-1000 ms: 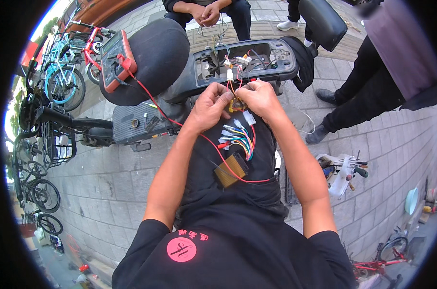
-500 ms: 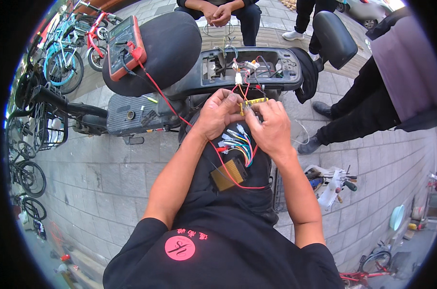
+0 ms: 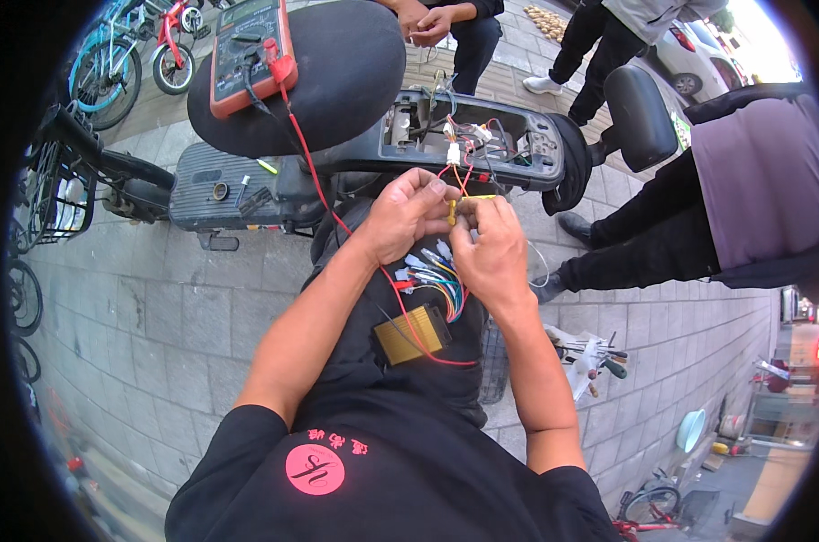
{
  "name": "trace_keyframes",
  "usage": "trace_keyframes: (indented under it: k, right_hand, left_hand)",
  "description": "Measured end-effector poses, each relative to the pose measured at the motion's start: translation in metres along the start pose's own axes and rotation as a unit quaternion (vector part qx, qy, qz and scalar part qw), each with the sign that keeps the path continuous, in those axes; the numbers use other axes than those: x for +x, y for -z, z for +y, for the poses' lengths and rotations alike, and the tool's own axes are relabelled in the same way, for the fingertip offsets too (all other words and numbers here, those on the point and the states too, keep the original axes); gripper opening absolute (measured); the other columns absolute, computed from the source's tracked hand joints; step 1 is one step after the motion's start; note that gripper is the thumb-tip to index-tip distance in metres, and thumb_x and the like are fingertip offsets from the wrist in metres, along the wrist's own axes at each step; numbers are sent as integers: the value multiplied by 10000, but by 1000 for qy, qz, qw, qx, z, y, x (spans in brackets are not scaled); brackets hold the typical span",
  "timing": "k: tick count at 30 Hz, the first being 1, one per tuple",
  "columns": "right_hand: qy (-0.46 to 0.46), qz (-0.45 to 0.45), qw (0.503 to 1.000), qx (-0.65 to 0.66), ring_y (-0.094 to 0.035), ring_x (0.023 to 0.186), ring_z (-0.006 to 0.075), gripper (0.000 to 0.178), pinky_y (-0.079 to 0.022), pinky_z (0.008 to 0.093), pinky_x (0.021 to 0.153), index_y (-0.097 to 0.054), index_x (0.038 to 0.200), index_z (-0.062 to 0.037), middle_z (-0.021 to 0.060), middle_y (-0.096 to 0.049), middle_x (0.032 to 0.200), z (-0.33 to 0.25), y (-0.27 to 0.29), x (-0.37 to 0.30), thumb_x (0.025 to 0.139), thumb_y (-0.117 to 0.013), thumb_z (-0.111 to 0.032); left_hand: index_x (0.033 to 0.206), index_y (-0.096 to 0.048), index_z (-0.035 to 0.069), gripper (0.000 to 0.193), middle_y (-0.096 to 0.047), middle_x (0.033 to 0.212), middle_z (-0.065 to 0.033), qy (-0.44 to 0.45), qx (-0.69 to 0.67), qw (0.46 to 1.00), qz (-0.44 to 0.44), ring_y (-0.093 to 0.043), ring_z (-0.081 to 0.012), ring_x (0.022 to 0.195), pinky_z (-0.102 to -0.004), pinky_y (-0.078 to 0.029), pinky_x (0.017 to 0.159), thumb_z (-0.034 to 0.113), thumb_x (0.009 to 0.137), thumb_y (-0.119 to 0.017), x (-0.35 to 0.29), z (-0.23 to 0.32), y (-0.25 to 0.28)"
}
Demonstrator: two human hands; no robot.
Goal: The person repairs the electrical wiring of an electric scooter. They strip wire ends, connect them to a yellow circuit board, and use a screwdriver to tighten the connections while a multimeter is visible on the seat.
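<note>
My left hand (image 3: 402,217) and my right hand (image 3: 491,248) meet above my lap, fingers pinched together. Between the fingertips runs a narrow yellow strip (image 3: 452,212), which may be tape or a wire; its exact kind is too small to make out. Orange and red wires (image 3: 460,178) lead down to it from a white connector (image 3: 453,155) in the opened seat compartment (image 3: 540,149) of an electric scooter. On my lap lies a gold finned controller box (image 3: 406,336), with a bundle of coloured wires and plugs (image 3: 441,282) beside my right wrist.
An orange-framed multimeter (image 3: 251,61) rests on the tilted black seat (image 3: 342,77), its red lead (image 3: 312,172) hanging across to my lap. Small parts lie on the footboard (image 3: 197,194). Tools (image 3: 599,357) are at lower right. People stand and sit around the scooter.
The view has shifted, so the surroundings sit differently. My hands stay together at the yellow strip; the right fingers have curled further over it, hiding more of it.
</note>
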State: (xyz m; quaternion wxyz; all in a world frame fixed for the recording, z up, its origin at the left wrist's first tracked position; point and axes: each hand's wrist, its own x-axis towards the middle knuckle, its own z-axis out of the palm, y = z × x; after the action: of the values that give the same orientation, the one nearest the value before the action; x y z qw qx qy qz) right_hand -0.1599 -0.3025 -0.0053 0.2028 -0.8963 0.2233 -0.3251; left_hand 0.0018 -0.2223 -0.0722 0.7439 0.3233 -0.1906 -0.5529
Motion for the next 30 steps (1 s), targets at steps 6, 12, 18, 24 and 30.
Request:
trace_keyframes:
  k: [6,12,18,24,30]
  right_hand:
    - [-44,-14,999,21,-665,942,418,124,-546,516,824,-703,1035,6,203,-671,1015,-9,4,-6,940,-750,-58]
    - [26,-27,997,-72,-675,917,399,158,-549,504,810,-704,1085,7,200,-670,1016,-4,-1,-1,948,-755,-53]
    - [-4,-27,1000,10,-676,893,398,147,-549,496,791,-697,1076,14,201,-664,1009,-8,0,-2,954,-752,-48]
    - [18,-39,995,-95,-653,919,426,148,-542,524,820,-681,1078,9,203,-650,1023,-7,0,-5,945,-735,-25]
    - [8,-25,1000,-13,-653,885,427,163,-543,518,799,-680,1075,14,206,-649,1018,-11,-1,0,953,-758,-62]
  left_hand:
    - [1215,-570,69,163,-727,1245,-133,4,-31,999,-6,-756,-269,1149,-446,-654,952,219,1162,-604,-2,2,0]
    - [1203,-575,77,144,-736,1238,-122,1,-32,999,-14,-757,-263,1155,-458,-655,962,210,1159,-609,-1,0,4]
    - [1196,-576,77,142,-740,1239,-126,10,-34,999,-10,-759,-262,1152,-464,-659,957,210,1158,-612,0,-1,5]
    - [1241,-575,40,190,-710,1257,-127,11,-44,999,-13,-748,-271,1149,-467,-660,970,203,1154,-620,-1,-1,5]
    - [1226,-581,50,172,-718,1258,-129,8,-33,999,-10,-751,-264,1145,-466,-656,969,202,1155,-616,-1,0,6]
